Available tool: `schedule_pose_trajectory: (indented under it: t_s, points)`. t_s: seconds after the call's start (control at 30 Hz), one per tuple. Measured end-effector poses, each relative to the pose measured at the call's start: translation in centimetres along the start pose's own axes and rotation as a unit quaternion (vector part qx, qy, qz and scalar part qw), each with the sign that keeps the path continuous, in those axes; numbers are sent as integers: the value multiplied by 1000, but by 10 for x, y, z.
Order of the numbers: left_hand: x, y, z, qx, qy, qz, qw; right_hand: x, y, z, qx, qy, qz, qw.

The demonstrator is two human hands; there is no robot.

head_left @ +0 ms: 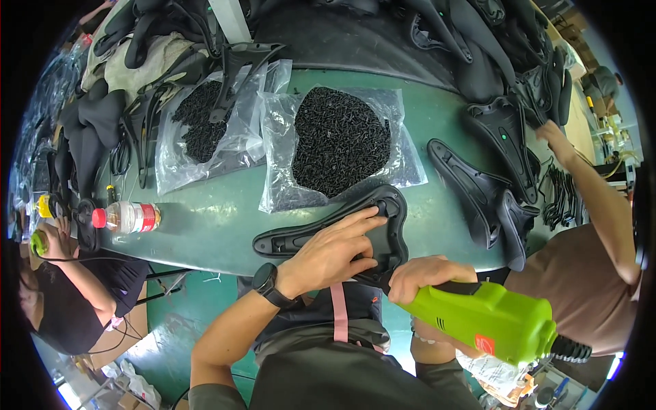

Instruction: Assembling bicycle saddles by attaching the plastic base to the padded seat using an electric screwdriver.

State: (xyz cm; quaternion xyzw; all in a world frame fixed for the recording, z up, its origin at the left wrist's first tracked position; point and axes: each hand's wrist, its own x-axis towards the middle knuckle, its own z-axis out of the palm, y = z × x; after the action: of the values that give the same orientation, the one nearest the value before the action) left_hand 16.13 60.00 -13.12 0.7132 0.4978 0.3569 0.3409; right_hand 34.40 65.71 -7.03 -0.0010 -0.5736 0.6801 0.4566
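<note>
A black plastic saddle base (301,236) lies upside down at the near edge of the green table (219,219). My left hand (335,249), with a black watch on its wrist, rests flat on the base, fingers spread toward its wide end. My right hand (427,275) grips a bright green power screwdriver (492,321), whose front end is at the base's near right edge; the tip is hidden by my hand. Just beyond the base lies a clear bag of small black screws (338,140).
A second bag of screws (198,123) lies at left, and a plastic bottle with a red cap (130,217) lies on its side. More black saddle bases (482,188) sit at right. One person's arm (588,198) reaches in from the right; another person (75,287) works at left.
</note>
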Motion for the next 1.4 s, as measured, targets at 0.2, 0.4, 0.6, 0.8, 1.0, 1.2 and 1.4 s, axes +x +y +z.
schedule_pose_trajectory:
  t_s: [0.2,0.4,0.6,0.8,1.0,1.2,1.4]
  points:
    - [1,0,1,-2,9,13,1000,9,-19,15,-91,23,9,996]
    - [1,15,9,83,62,75,992,17,-25,0,-89,68,-81,990]
    - [16,35,17,171,84,142,971,7,-35,3,-24,170,-96,980]
    - [15,45,11,180,23,88,979,-6,-38,-5,-117,126,-66,983]
    - [-8,24,12,217,-27,25,975,-17,-30,-7,-52,200,-42,978]
    - [-12,20,15,226,-34,31,973,-29,-18,-19,-71,129,-18,989]
    - [-14,18,17,238,-37,33,970,-34,-12,-27,-123,51,-33,990]
